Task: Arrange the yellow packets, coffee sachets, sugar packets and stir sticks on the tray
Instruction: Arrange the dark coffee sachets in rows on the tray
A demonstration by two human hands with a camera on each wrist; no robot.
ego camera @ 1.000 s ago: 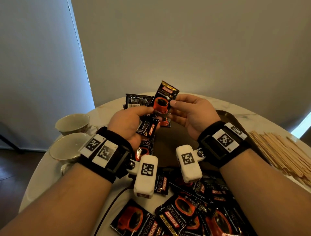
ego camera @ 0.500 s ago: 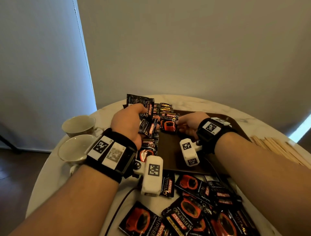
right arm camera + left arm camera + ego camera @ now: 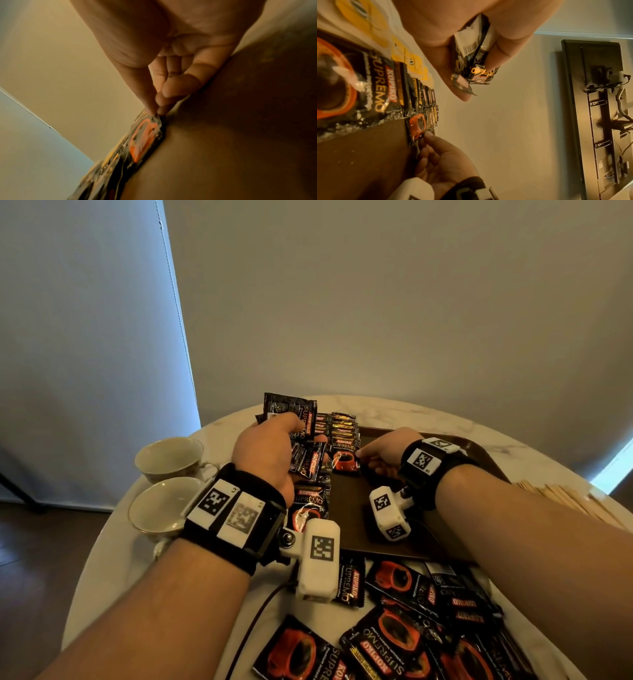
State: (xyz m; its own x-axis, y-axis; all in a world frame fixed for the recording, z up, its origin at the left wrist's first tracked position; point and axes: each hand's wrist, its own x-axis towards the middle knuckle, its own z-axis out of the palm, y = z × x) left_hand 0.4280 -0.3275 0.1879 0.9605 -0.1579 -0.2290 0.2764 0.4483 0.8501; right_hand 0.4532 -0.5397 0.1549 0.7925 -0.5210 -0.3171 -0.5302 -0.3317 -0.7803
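Observation:
A brown tray [image 3: 376, 508] holds a row of overlapping black coffee sachets [image 3: 342, 428] along its left side. My right hand [image 3: 359, 455] pinches the near corner of the front sachet [image 3: 344, 460], which lies flat on the tray; the right wrist view shows thumb and forefinger [image 3: 155, 112] on that corner. My left hand [image 3: 298, 428] hovers just left of the row and grips a fanned bunch of sachets [image 3: 291, 410]. Yellow packets [image 3: 366, 19] lie beyond the row in the left wrist view. Wooden stir sticks [image 3: 565, 498] are heaped right of the tray.
Two cream cups [image 3: 168, 455] [image 3: 161, 505] stand at the table's left edge. Several loose coffee sachets [image 3: 394, 631] are strewn between the tray and me. The round marble table [image 3: 113, 559] backs onto a plain wall and a window blind.
My right hand took one sachet from the raised bunch, carried it down to the tray and laid it at the near end of the row. The left hand lowered with its bunch.

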